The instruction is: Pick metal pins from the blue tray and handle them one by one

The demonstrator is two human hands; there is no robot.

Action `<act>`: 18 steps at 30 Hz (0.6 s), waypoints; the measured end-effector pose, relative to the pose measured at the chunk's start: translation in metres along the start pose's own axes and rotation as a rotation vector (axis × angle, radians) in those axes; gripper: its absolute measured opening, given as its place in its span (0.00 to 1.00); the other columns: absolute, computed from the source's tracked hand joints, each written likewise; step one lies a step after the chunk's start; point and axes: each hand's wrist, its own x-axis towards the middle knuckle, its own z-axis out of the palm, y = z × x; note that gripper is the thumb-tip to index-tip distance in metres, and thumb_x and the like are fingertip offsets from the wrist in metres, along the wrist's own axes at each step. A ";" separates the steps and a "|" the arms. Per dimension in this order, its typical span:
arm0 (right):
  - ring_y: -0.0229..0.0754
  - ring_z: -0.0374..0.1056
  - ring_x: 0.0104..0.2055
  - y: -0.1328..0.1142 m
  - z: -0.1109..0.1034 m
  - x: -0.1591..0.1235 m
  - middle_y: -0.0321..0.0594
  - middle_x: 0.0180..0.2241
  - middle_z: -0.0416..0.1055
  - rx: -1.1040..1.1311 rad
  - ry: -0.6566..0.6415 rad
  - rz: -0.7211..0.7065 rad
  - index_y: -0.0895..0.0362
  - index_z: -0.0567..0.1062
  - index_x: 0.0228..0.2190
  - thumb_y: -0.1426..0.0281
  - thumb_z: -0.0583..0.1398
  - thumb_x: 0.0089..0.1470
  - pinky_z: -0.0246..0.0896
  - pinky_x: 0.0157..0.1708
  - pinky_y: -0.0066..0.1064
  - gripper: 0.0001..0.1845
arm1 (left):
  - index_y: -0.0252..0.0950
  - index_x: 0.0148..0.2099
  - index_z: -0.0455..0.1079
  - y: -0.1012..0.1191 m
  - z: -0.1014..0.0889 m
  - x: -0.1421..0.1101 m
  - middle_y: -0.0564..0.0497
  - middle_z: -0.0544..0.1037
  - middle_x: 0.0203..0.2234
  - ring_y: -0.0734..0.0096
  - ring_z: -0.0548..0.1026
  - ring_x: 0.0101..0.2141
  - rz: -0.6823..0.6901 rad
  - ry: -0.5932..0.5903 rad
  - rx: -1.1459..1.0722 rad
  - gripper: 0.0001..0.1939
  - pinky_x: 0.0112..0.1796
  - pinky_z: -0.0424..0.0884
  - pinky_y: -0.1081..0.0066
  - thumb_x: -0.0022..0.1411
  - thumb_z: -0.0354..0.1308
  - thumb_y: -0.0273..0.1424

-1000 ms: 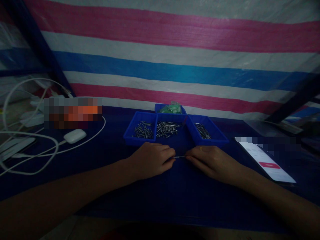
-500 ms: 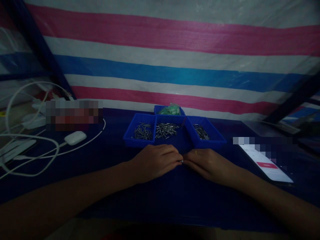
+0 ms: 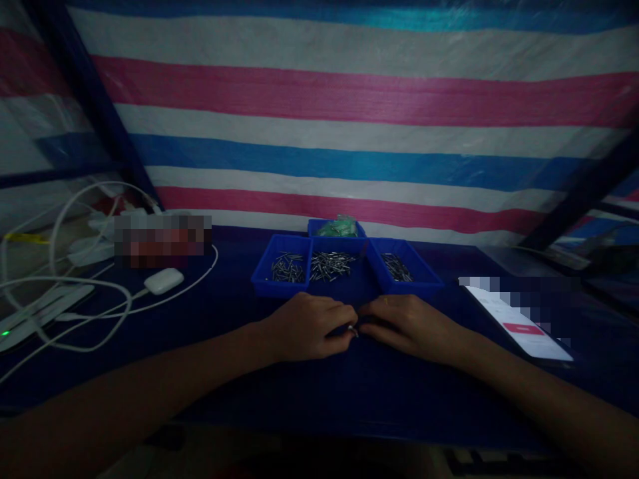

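Above the blue table, my left hand (image 3: 314,327) pinches a small shiny metal piece (image 3: 353,330) between thumb and fingers; its exact kind is too small to make out. My right hand (image 3: 412,324) is close beside it, thumb and fingers slightly apart, with nothing visible between them. Just beyond the hands are a left blue bin (image 3: 282,287) and a right blue bin (image 3: 417,287), both holding thin metal pieces like nails or screws. A pile of similar metal pieces (image 3: 330,265) lies between these bins. Behind it, a third blue bin (image 3: 312,229) contains a green plastic bag (image 3: 340,227).
White cables (image 3: 172,303) loop over the left side, near a white charger-like case (image 3: 164,281) and a power strip (image 3: 92,247). A lit phone (image 3: 529,336) lies at the right. Striped sheeting (image 3: 349,100) hangs behind the table between dark frame posts (image 3: 94,113).
My right thumb and fingers have parted slightly from the metal piece, which now shows more at my left fingertips. The view has tilted upward a little.
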 end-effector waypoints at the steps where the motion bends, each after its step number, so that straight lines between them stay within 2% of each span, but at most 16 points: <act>1: 0.35 0.63 0.28 -0.001 -0.001 0.000 0.38 0.27 0.68 0.004 0.005 -0.002 0.59 0.69 0.33 0.64 0.51 0.55 0.55 0.28 0.26 0.13 | 0.35 0.36 0.63 -0.001 0.000 0.000 0.55 0.72 0.27 0.77 0.70 0.29 -0.018 -0.017 0.034 0.05 0.29 0.63 0.77 0.58 0.49 0.30; 5: 0.34 0.62 0.26 -0.007 -0.002 0.000 0.37 0.25 0.67 0.027 -0.001 -0.012 0.59 0.69 0.30 0.63 0.51 0.54 0.54 0.26 0.26 0.13 | 0.35 0.34 0.64 -0.003 0.004 -0.001 0.55 0.71 0.24 0.75 0.71 0.27 -0.033 -0.052 0.148 0.08 0.26 0.62 0.76 0.60 0.47 0.33; 9: 0.35 0.63 0.29 -0.010 0.000 0.000 0.39 0.28 0.68 -0.007 -0.018 0.001 0.59 0.69 0.32 0.69 0.48 0.57 0.56 0.29 0.26 0.11 | 0.35 0.35 0.64 -0.004 0.008 -0.001 0.55 0.71 0.24 0.75 0.71 0.27 -0.005 -0.049 0.201 0.09 0.25 0.61 0.75 0.61 0.46 0.34; 13: 0.35 0.63 0.29 -0.007 0.002 0.001 0.39 0.27 0.68 -0.014 -0.064 0.015 0.59 0.69 0.33 0.68 0.49 0.56 0.56 0.29 0.27 0.11 | 0.35 0.35 0.64 -0.005 0.009 -0.003 0.55 0.72 0.24 0.74 0.71 0.27 -0.009 -0.042 0.258 0.11 0.25 0.61 0.75 0.63 0.44 0.35; 18: 0.35 0.63 0.28 -0.004 0.001 0.000 0.39 0.27 0.67 -0.024 -0.021 0.011 0.59 0.69 0.32 0.69 0.47 0.57 0.56 0.29 0.27 0.12 | 0.35 0.33 0.64 -0.005 0.006 -0.003 0.55 0.71 0.23 0.74 0.70 0.25 0.008 -0.030 0.288 0.14 0.24 0.61 0.74 0.63 0.42 0.37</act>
